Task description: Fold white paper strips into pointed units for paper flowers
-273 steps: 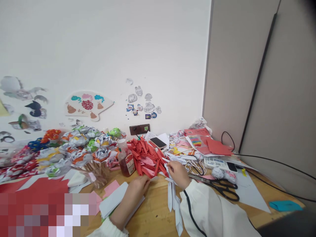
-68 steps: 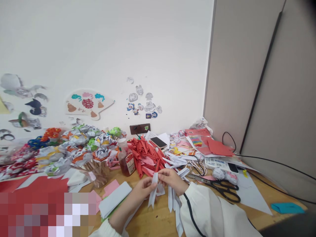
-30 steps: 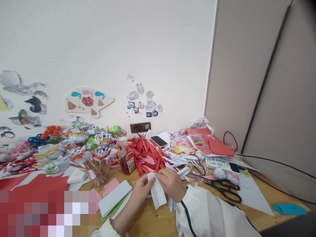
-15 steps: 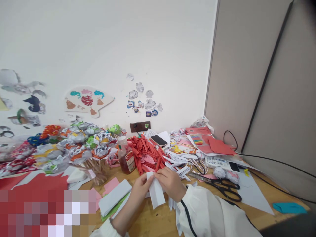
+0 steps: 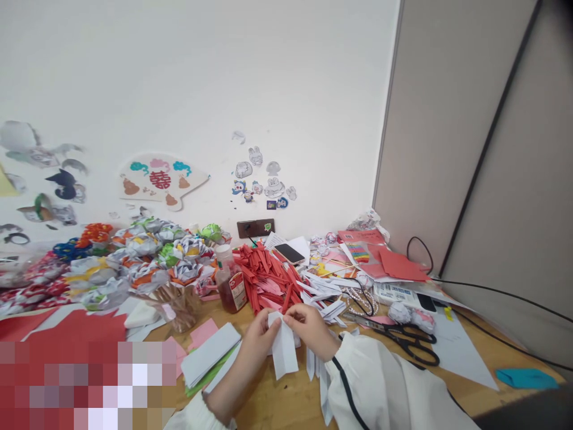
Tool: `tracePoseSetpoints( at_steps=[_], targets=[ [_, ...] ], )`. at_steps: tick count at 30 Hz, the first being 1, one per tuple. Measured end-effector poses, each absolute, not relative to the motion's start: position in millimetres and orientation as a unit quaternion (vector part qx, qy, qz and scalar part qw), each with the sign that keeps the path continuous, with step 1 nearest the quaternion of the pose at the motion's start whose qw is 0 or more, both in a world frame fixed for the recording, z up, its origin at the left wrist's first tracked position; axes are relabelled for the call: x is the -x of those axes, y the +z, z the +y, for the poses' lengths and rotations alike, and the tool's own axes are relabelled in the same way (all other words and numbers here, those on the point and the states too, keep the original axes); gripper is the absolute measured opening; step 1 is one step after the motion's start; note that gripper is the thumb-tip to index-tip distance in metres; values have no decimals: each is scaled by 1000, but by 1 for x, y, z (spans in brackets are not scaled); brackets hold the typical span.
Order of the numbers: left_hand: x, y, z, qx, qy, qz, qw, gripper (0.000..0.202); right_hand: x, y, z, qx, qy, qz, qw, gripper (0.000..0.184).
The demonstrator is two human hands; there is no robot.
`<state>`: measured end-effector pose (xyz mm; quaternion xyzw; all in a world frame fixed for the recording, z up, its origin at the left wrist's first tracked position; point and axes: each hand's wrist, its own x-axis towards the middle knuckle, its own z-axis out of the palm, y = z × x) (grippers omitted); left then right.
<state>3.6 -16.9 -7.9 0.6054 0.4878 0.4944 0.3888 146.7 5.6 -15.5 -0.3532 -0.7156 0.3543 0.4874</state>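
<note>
Both my hands pinch the top of a white paper piece [image 5: 283, 352] just above the wooden table [image 5: 277, 400]. My left hand [image 5: 259, 334] grips its upper left corner with closed fingers. My right hand [image 5: 313, 329] grips the upper right edge, fingers closed. The paper hangs down between them, partly folded. Right behind my hands lies a heap of folded red paper strips [image 5: 264, 278], with several folded white strips [image 5: 326, 292] beside it. More white strips [image 5: 313, 364] lie flat under my right wrist.
A small bottle of red liquid [image 5: 230, 286] stands left of the red heap. Paper flowers [image 5: 147, 263] on sticks fill the left. A stack of white sheets [image 5: 210, 353], black scissors [image 5: 412, 343], a phone [image 5: 290, 253], cables and red paper [image 5: 398, 266] lie around.
My right hand was on the white strips and my left lay flat; since then both picked up a white paper and opened it wider. In the last second the hands barely moved.
</note>
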Motion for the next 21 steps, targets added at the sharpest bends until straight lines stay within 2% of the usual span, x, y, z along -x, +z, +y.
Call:
tracePoseSetpoints(
  at_steps=[4,13,16,21],
  targets=[
    [-6,-3,-20,-609,483,485,401,24,-148,-16,9,341,444,-682,470,19],
    [-3,-4,-17,-628,472,512,348,24,-148,-15,7,329,457,-684,464,18],
    [-3,-3,-18,-636,467,510,343,22,-149,-15,7,335,425,-704,460,14],
    [0,0,-17,-658,452,495,343,21,-152,-10,7,335,284,-769,465,10]
  ],
)
